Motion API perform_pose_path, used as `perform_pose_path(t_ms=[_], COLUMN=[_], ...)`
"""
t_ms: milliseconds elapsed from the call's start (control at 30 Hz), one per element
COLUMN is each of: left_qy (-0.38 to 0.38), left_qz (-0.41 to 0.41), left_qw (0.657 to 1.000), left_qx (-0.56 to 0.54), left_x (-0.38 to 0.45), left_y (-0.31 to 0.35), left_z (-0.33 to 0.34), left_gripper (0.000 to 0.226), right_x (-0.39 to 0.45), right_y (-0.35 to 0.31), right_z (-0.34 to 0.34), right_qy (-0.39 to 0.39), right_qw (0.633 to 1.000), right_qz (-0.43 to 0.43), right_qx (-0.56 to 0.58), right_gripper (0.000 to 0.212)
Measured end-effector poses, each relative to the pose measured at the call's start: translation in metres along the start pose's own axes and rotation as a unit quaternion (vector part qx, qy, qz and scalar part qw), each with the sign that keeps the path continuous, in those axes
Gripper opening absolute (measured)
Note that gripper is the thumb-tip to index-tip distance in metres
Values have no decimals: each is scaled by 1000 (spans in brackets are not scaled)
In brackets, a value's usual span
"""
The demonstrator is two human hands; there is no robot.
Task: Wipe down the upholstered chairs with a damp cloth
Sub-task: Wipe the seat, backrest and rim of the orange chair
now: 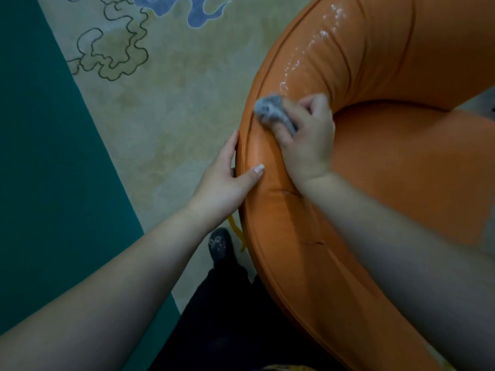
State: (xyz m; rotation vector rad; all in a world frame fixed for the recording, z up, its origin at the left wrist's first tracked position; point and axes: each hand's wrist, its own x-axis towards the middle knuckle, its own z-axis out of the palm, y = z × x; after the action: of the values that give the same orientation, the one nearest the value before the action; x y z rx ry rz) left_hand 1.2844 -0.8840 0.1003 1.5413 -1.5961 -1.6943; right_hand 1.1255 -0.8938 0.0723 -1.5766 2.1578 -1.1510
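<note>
Underfoot lies one carpet (166,108), short-piled and pale beige, bearing dark scalloped outlines and a blue cloud-shaped figure beyond the left hand; a broad teal band runs outside that hand and down to the lower edge of the view.

One upholstered chair (396,162) is in view, orange, smooth and leather-like, with a thick rounded back curving under both hands and vertical seams dividing it into padded sections. Its right side and lower parts are cut off by the frame. A trail of white droplets or foam (308,52) glistens on the back rest just beyond the right hand.

Right hand (305,137): fingers curled round one grey cloth (273,112), bunched and coarse in texture, held against the top of the back rest. Most of the cloth is hidden under the fingers, and its outline is blurred.

Left hand (227,180): nothing in its grasp; fingers straight along the outer face of the back rest, thumb laid on top, just short of the right hand.

Below the left wrist, one dark shoe (221,243) with pale spots shows on the carpet, with dark trousers (235,317) above it. A yellow strip (237,232) beside the shoe cannot be identified.
</note>
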Motion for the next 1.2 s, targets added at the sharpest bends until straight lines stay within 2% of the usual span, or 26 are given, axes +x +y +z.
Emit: perform_pose_path(t_ms=[100, 200, 267, 333, 467, 700, 933, 1033, 1100, 1200], left_qy=[0, -15, -32, -45, -74, -148, -204, -210, -215, -217], left_qz=[18, 27, 27, 34, 53, 70, 64, 74, 77, 76], left_qw=[1000, 999, 998, 997, 995, 983, 972, 971, 969, 969], left_qx=[15, 29, 48, 49, 50, 78, 98, 91, 91, 90], left_x=[18, 38, 51, 61, 81, 117, 129, 135, 141, 153], left_y=[5, 10, 11, 13, 29, 48, 51, 56, 58, 60], left_z=[-3, -9, -13, -17, -22, -35, -40, -39, -40, -38], left_gripper=[90, 91, 91, 89, 66, 58, 74, 73, 71, 72], right_x=[23, -9, -22, 2, 67, -6, 87, 61, 32, 32], right_y=[-4, -8, -10, -9, -5, -25, -1, -11, -19, -14], right_z=[8, 3, 5, 13, 25, 16, 24, 20, 19, 23], right_qy=[50, 59, 57, 87, 152, 115, 173, 144, 129, 133], right_qw=[998, 998, 997, 995, 985, 985, 970, 971, 974, 976], right_qz=[38, 29, 29, 41, 78, 121, 168, 184, 173, 167], right_qx=[18, 24, 39, 28, 35, 51, 16, 51, 71, 49], right_gripper=[43, 50, 44, 33, 32, 24, 17, 12, 17, 22])
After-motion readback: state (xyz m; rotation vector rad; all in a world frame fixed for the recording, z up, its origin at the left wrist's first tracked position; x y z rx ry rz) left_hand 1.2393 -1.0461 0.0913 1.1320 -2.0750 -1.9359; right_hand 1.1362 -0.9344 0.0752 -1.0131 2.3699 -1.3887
